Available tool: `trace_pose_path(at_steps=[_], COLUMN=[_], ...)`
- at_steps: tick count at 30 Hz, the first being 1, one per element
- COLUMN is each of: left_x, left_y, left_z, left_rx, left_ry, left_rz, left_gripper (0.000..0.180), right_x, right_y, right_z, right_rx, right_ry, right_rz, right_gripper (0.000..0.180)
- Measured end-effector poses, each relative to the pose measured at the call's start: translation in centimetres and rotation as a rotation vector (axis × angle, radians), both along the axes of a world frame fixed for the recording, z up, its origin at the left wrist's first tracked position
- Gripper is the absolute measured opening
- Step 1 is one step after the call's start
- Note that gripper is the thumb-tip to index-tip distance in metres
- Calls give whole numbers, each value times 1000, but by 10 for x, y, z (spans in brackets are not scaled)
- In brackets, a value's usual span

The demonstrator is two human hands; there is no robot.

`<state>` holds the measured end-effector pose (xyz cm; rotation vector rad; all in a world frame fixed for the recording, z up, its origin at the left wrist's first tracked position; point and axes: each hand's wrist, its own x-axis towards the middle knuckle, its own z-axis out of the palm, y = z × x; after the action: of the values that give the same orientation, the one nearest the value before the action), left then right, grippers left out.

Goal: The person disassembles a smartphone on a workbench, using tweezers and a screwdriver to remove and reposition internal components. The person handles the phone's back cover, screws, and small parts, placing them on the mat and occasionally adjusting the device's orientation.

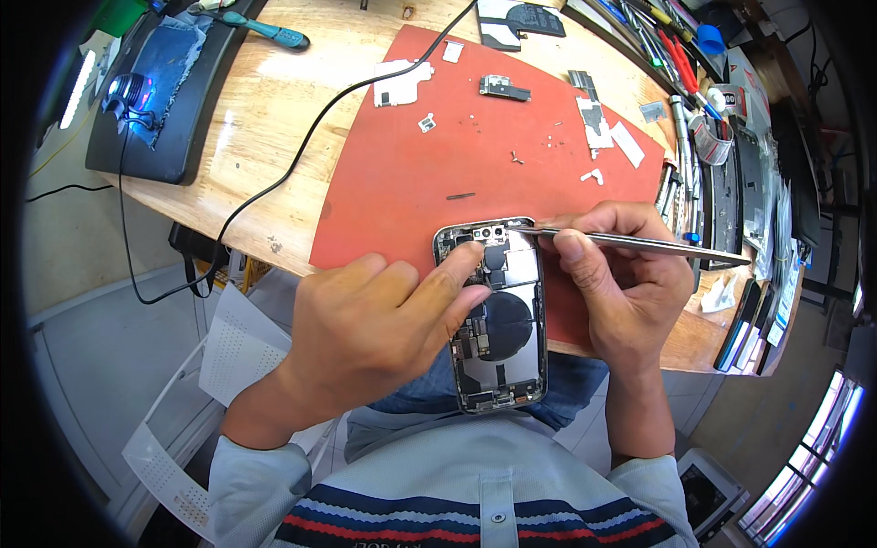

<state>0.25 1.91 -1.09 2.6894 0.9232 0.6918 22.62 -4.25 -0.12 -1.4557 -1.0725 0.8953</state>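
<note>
Phone (508,326), opened: between my hands, long axis running away from me. Right hand (630,283): grip closed on tweezers (658,244), tips at phone's far right corner. Left hand (375,315): forefinger (457,269) at phone's far end; whether gripping, I cannot tell.

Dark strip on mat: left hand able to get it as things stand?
Probably yes: only bare mat lies between strip and phone, though the left hand is busy at the phone.

From here I see a wooden worktop (247,119) carrying a red mat (393,183), a black slab (196,114) at left, a black-and-silver panel (525,20) near the mat's far edge, dark flat pieces (738,324) at right.
</note>
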Motion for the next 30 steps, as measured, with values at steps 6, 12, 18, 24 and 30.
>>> trace_pose_path(at_steps=[6, 12, 18, 24, 30], left_x=[0, 1, 4, 5, 4], left_y=[-3, -7, -15, -15, -16], left_z=[4, 2, -1, -2, -6], left_rx=[-69, -80, -92, -97, -116], left_ry=[46, -3, -32, -46, -81], left_rz=[11, 56, 110, 122, 127], left_gripper=[39, 43, 44, 41, 39], right_x=[0, -1, 8, 7, 0], right_y=[1, 2, 14, 34, 41], right_z=[2, 2, 14, 15, 15], right_rx=[-19, 29, 26, 57, -28], right_ry=[-25, 50, -25, -276, -335], right_rz=[9, 25, 90, 156, 214], right_gripper=[17, 18, 18, 17, 17])
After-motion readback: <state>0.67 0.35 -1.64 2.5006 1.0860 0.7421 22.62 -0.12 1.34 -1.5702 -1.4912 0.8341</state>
